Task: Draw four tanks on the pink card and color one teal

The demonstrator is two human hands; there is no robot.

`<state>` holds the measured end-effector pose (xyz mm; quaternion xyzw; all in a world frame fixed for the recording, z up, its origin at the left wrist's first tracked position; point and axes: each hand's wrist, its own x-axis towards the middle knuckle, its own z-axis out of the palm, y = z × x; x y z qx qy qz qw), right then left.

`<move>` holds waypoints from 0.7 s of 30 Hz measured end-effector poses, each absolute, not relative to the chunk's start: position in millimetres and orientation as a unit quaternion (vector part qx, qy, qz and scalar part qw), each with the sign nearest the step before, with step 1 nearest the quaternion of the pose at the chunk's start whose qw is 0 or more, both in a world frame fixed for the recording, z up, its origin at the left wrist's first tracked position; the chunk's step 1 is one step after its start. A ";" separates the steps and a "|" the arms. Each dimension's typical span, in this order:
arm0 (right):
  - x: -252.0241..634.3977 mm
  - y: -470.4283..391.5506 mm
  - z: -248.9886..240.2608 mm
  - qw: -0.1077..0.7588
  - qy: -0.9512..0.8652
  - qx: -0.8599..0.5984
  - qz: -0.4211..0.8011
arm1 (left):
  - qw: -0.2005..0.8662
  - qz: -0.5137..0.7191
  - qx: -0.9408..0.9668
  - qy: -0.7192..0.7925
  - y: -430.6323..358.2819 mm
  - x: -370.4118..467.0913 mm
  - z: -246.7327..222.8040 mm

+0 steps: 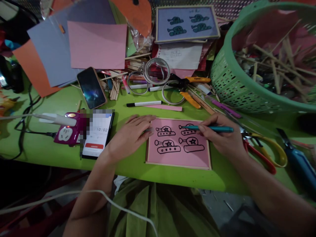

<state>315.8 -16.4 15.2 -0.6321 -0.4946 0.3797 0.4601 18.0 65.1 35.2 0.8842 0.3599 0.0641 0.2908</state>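
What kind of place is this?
Probably a home or small craft workspace: a framed pink drawing under the hands, coloured paper piled behind, and a green basket of wooden sticks.

The teal pen (pixel 219 128) slants over the flat, four-tank pink card (pixel 182 159).

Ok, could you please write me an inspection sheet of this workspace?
Surface: green table, largely covered.
Job's things: pink framed card with four tank drawings; teal pen at the upper right one.
Clutter: phones, tape rolls, loose sticks, paper sheets.
Hands: left hand at the card's edge; right hand holds the pen.
Cables: white cable crosses the left forearm.
Surroundings: perforated green basket holding sticks, right.
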 end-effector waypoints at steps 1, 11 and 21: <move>316.1 -16.4 14.9 0.459 -0.494 -0.636 0.374 | 0.290 0.065 0.885 0.359 65.3 18.0 34.9; 314.3 -15.4 17.7 0.464 -0.500 -0.619 0.390 | 0.286 0.061 0.886 0.361 64.6 18.7 35.4; 315.1 -15.8 15.3 0.461 -0.501 -0.622 0.386 | 0.281 0.066 0.890 0.354 64.8 18.1 34.1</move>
